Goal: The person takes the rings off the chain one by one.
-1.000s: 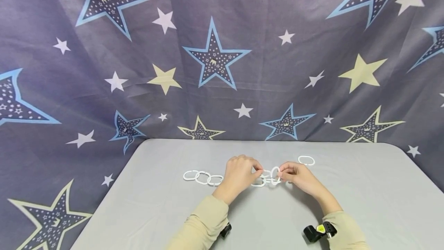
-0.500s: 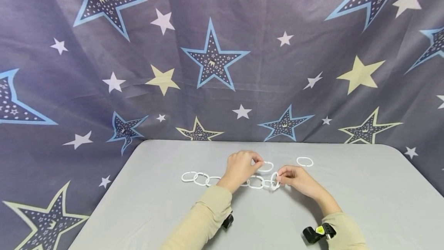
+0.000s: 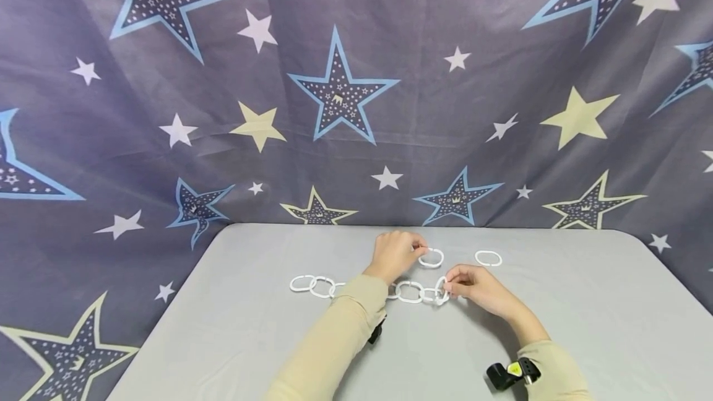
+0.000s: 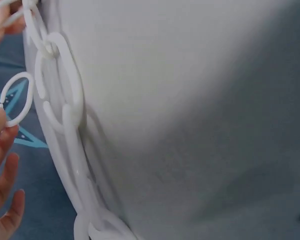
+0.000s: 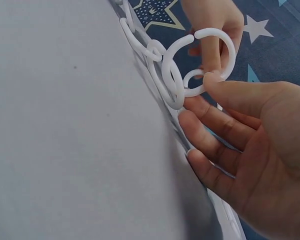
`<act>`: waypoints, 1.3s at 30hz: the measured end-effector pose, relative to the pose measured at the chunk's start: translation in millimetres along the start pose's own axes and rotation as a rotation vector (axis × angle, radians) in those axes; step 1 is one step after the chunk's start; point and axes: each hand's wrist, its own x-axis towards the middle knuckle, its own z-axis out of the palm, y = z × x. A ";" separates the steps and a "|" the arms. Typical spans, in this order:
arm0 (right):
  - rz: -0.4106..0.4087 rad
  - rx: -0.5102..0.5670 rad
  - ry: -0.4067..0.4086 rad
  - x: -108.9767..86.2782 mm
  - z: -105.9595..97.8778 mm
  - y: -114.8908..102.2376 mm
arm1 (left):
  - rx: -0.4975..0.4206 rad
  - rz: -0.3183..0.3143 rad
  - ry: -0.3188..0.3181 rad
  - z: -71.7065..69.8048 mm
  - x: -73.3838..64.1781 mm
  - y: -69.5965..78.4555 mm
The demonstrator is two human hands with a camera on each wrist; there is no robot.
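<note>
A chain of white plastic oval links (image 3: 409,292) lies across the table, partly hidden behind the left forearm. Between thumb and finger, my left hand (image 3: 394,254) pinches a separate white link (image 3: 431,258), which has a small gap in its side and is held beyond the chain. My right hand (image 3: 472,284) pinches the link at the chain's right end (image 3: 441,290). In the right wrist view that end link (image 5: 232,52) stands tilted up with its gap at the top, hooked through its neighbour. The left wrist view shows the loose link (image 4: 18,122) apart from the chain (image 4: 75,90).
Another loose white link (image 3: 488,258) lies on the grey table (image 3: 557,302) behind the right hand. A dark star-patterned cloth (image 3: 423,122) hangs along the table's far edge. Each wrist wears a black camera, such as the right one (image 3: 504,376).
My left hand has moved away from the chain's right end towards the back of the table, carrying the loose link. The right hand has lowered slightly and keeps its hold on the end link.
</note>
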 end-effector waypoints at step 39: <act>-0.008 -0.004 0.008 1.6 0.7 2.4 | -0.052 -0.176 -0.194 41.5 44.2 14.8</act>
